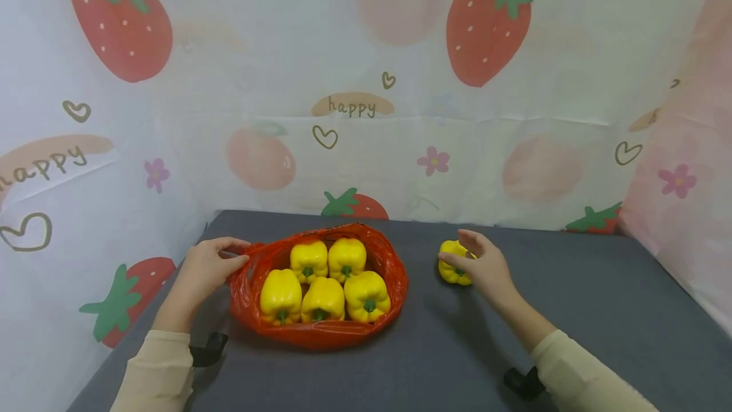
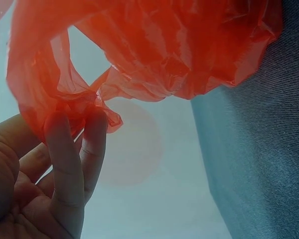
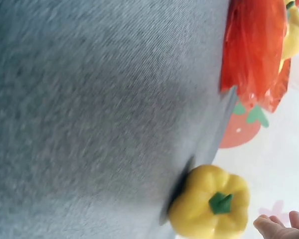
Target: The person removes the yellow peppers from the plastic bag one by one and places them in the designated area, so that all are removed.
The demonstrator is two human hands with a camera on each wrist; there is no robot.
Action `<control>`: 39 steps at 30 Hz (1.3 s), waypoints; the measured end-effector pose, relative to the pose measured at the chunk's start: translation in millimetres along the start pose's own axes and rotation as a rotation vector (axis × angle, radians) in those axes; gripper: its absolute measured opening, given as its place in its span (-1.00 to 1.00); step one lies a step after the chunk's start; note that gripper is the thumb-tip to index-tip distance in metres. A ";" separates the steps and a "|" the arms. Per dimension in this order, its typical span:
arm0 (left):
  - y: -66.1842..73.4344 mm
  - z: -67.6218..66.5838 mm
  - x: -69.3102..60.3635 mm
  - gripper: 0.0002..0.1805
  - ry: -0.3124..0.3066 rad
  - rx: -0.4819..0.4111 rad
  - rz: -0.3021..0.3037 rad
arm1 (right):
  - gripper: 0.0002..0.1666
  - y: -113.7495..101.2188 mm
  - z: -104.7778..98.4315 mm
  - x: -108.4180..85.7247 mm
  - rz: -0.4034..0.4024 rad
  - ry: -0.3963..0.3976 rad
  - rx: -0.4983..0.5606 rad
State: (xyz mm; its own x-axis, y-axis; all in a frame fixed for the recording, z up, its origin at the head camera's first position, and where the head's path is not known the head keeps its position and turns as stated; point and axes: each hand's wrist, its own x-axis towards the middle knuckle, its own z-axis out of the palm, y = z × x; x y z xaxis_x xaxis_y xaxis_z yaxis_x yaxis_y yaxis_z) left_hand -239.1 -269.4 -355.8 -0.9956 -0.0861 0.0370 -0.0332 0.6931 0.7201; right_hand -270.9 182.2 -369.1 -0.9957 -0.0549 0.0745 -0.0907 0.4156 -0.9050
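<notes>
A red plastic bag [image 1: 320, 336] lies with its mouth wide on the grey tabletop, and several yellow bell peppers [image 1: 323, 297] with green stems sit inside it. At the bag's left side my left hand [image 1: 207, 267] pinches the rim; the left wrist view shows thumb and fingers [image 2: 65, 164] on the crumpled red film. One more yellow bell pepper [image 1: 452, 267] rests on the table right of the bag. Close over that pepper is my right hand [image 1: 483, 269], its fingers spread; in the right wrist view a gap shows between the fingertips [image 3: 269, 226] and the pepper [image 3: 209, 201].
The grey tabletop [image 1: 572, 310] extends to the right and front. Behind and beside it hang white sheets [image 1: 366, 164] printed with strawberries, hearts and "happy". Black wrist mounts [image 1: 523, 384] stick out from both cuffs.
</notes>
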 end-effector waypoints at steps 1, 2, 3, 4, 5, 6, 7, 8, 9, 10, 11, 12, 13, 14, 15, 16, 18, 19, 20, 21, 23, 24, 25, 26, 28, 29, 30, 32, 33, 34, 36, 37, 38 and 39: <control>0.3 0.2 -0.4 -0.58 0.000 -0.003 0.000 | -0.05 -0.9 1.3 -0.7 -0.004 -0.001 0.001; 0.4 0.3 -0.4 -0.58 0.000 -0.005 -0.001 | -0.06 -1.8 2.5 -1.4 -0.007 -0.003 0.004; 0.7 0.4 -0.5 -0.58 -0.001 -0.005 -0.002 | -0.07 -2.4 3.4 -1.9 -0.008 -0.004 0.007; 0.7 0.6 -0.4 -0.58 -0.001 -0.005 -0.003 | -0.08 -3.3 4.4 -2.5 -0.009 -0.007 0.008; 0.9 1.0 -0.3 -0.58 -0.001 -0.005 -0.005 | -0.09 -4.2 5.3 -3.2 -0.010 -0.011 0.010; 0.8 1.2 -0.1 -0.58 -0.001 -0.005 -0.005 | -0.10 -4.7 6.2 -3.9 -0.011 -0.015 0.013; 0.7 1.2 0.0 -0.58 -0.002 -0.005 -0.006 | -0.10 -5.6 7.2 -4.8 -0.011 -0.019 0.015; 0.6 1.2 0.2 -0.57 -0.004 -0.004 -0.007 | -0.11 -6.3 8.3 -5.6 -0.009 -0.022 0.014; 0.4 1.3 0.3 -0.57 -0.005 -0.002 -0.006 | -0.11 -6.9 9.4 -6.3 -0.007 -0.024 0.013; 0.2 1.2 0.5 -0.57 -0.005 0.003 -0.004 | -0.11 -7.2 10.6 -6.8 -0.005 -0.025 0.012; 0.0 1.2 0.6 -0.57 -0.004 0.006 -0.002 | -0.11 -7.6 12.0 -7.2 -0.004 -0.024 0.011; -0.1 1.1 0.7 -0.57 -0.003 0.011 -0.001 | -0.11 -8.1 13.5 -7.4 -0.004 -0.023 0.007; -0.2 1.0 0.7 -0.57 -0.001 0.018 0.000 | -0.11 -8.8 15.1 -7.5 -0.002 -0.021 0.006; -0.2 0.9 0.7 -0.57 0.001 0.024 0.001 | -0.11 -9.5 16.8 -7.5 -0.001 -0.020 0.005; -0.1 0.8 0.7 -0.58 0.002 0.027 0.001 | -0.11 -10.6 18.6 -7.8 -0.004 -0.021 0.006; 0.0 0.8 0.6 -0.58 0.003 0.028 0.000 | -0.11 -11.5 20.3 -8.1 -0.010 -0.023 0.005; 0.3 0.9 0.4 -0.57 0.001 0.023 0.000 | -0.11 -13.5 24.1 -8.9 -0.017 -0.029 0.014; 0.4 1.0 0.3 -0.57 0.000 0.020 0.000 | -0.11 -14.4 26.0 -9.6 -0.021 -0.035 0.019; 0.6 1.1 0.3 -0.57 -0.002 0.014 -0.001 | -0.12 -15.1 28.0 -10.3 -0.025 -0.044 0.023; 0.7 1.3 0.2 -0.57 -0.004 0.009 -0.003 | -0.12 -15.7 29.9 -11.1 -0.027 -0.055 0.028; 1.1 1.5 0.1 -0.57 -0.004 0.009 -0.002 | -0.12 -17.0 34.0 -12.6 -0.024 -0.072 0.037; 1.1 1.8 0.1 -0.57 -0.003 0.011 0.000 | -0.11 -17.7 36.0 -13.4 -0.024 -0.081 0.040; 1.1 2.1 0.1 -0.57 -0.001 0.014 0.002 | -0.11 -18.4 37.9 -14.2 -0.022 -0.088 0.045; 1.0 2.3 0.2 -0.57 0.001 0.017 0.006 | -0.10 -18.9 39.7 -14.7 -0.019 -0.093 0.049; 1.1 2.6 0.6 -0.58 0.004 0.024 0.012 | -0.09 -19.6 43.0 -15.8 -0.013 -0.102 0.061; 1.0 2.7 1.0 -0.58 0.005 0.026 0.013 | -0.09 -19.7 44.5 -16.1 -0.010 -0.107 0.068; 0.9 2.9 1.3 -0.58 0.005 0.027 0.013 | -0.09 -19.8 45.8 -16.4 -0.009 -0.113 0.075; 0.9 2.6 1.6 -0.58 0.006 0.034 0.014 | -0.10 -20.1 48.4 -17.1 -0.007 -0.127 0.086; 1.0 2.5 1.7 -0.58 0.006 0.033 0.011 | -0.10 -20.3 49.6 -17.5 -0.009 -0.133 0.090; 1.0 2.5 1.6 -0.58 0.007 0.034 0.009 | -0.11 -20.7 50.9 -17.7 -0.012 -0.138 0.092; 1.3 2.1 0.8 -0.58 0.010 0.036 0.006 | -0.12 -21.8 53.6 -18.3 -0.019 -0.142 0.094; 1.5 1.8 0.3 -0.58 0.014 0.041 0.007 | -0.13 -22.2 54.9 -18.4 -0.022 -0.142 0.093; 1.9 1.4 -0.2 -0.58 0.014 0.040 0.005 | -0.13 -22.8 56.3 -18.6 -0.026 -0.142 0.094; 2.1 1.0 -0.5 -0.58 0.016 0.040 0.005 | -0.13 -23.2 57.8 -18.6 -0.028 -0.141 0.095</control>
State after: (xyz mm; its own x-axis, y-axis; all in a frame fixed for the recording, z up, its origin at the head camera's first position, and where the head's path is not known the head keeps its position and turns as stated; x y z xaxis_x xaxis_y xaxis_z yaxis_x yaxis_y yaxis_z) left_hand -238.7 -267.2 -355.0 -0.9942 -0.0937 0.0521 -0.0317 0.7214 0.6917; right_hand -249.2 121.1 -373.7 -0.9798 -0.1946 0.0469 -0.1095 0.3244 -0.9396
